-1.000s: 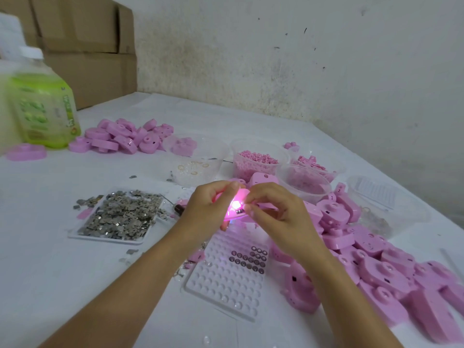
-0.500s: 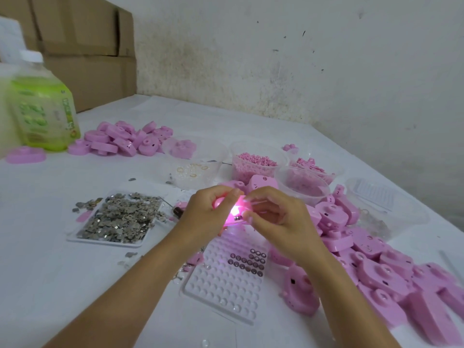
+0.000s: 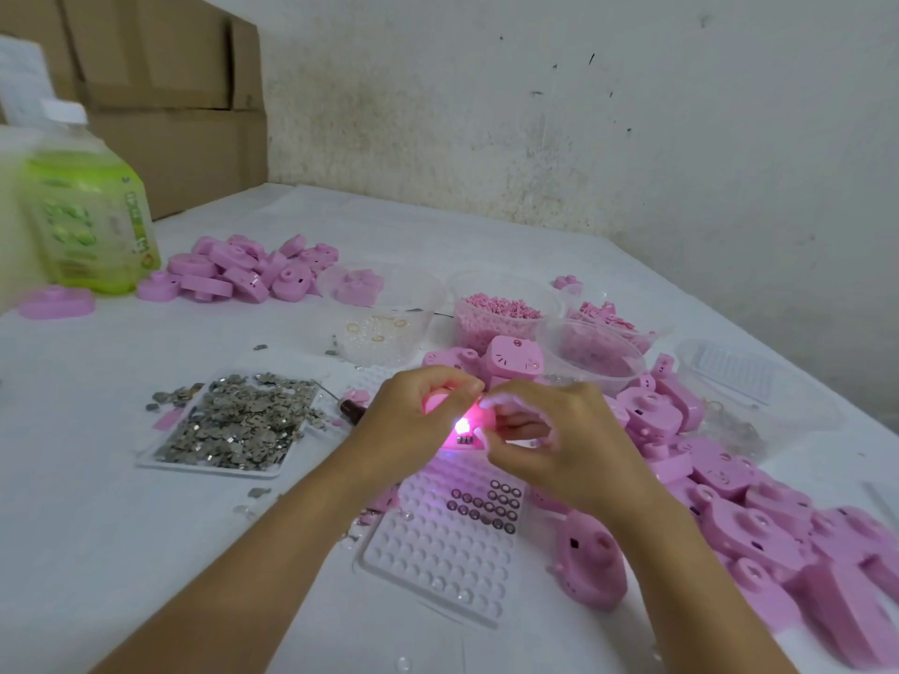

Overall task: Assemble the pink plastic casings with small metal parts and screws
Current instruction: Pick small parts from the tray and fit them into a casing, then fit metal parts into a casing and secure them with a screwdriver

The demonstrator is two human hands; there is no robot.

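Pink plastic casing [image 3: 462, 425], lit from within by a small bright light, is held between both hands just above the white dimpled tray [image 3: 438, 552]. It is gripped on one side by the curled fingers [image 3: 457, 384] of the left hand [image 3: 413, 420] and pinched on the other by the right hand [image 3: 559, 454]. Loose metal parts [image 3: 233, 425] are heaped on a flat tray to the left, and more pink casings [image 3: 759, 518] are piled on the table [image 3: 97, 527] to the right.

hands [image 3: 408, 423] 2 | green bottle [image 3: 92, 211] 1 | dimpled tray [image 3: 438, 561] 1 | metal-parts tray [image 3: 214, 471] 1 | pink casing piles [image 3: 759, 518] 2
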